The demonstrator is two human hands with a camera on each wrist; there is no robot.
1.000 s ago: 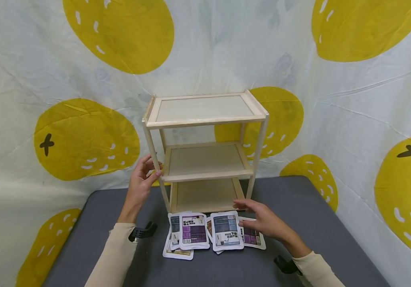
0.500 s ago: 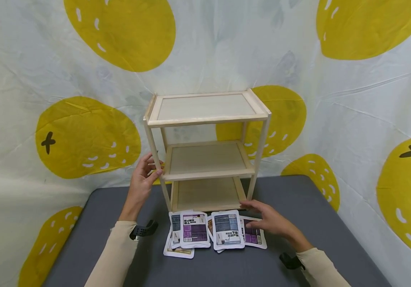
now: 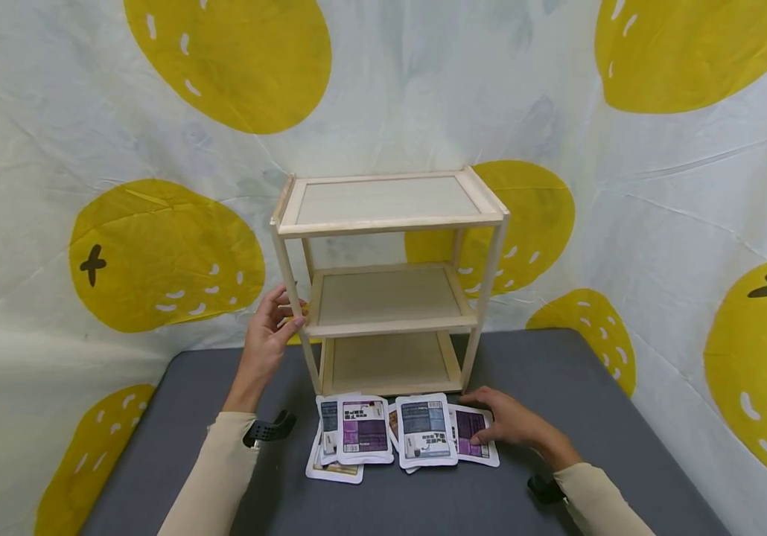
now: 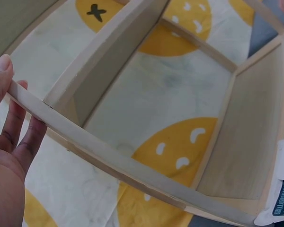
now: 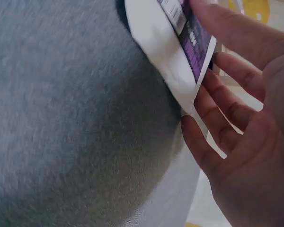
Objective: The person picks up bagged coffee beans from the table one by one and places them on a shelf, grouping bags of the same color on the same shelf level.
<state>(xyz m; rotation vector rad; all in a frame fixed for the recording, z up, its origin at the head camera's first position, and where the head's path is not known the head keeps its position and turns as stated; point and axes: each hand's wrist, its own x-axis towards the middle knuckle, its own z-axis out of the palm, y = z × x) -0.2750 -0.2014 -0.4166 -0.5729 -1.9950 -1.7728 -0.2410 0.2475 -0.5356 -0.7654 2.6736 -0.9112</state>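
Note:
In the head view my left hand [image 3: 268, 327] grips the front left post of a three-tier wooden shelf [image 3: 390, 325], at middle-tier height. The left wrist view shows the thumb on one side of that post [image 4: 104, 151] and fingers on the other. My right hand [image 3: 514, 424] is at the rightmost purple-and-white food packet [image 3: 469, 432]. Its thumb lies over the packet's face and the fingers curl at its edge, as the right wrist view shows [image 5: 194, 47]. Left of it lie a blue-and-white packet [image 3: 427, 428] and another purple packet [image 3: 365, 430], both overlapping others.
The shelf stands on a grey cloth-covered table [image 3: 538, 365], its bottom tier [image 3: 390, 362] just behind the packets. A white curtain [image 3: 370, 89] with yellow fruit prints hangs behind and at both sides.
My right hand has moved right and down, from above the packets onto the rightmost purple one. The left hand keeps its grip on the post. The packets lie as before.

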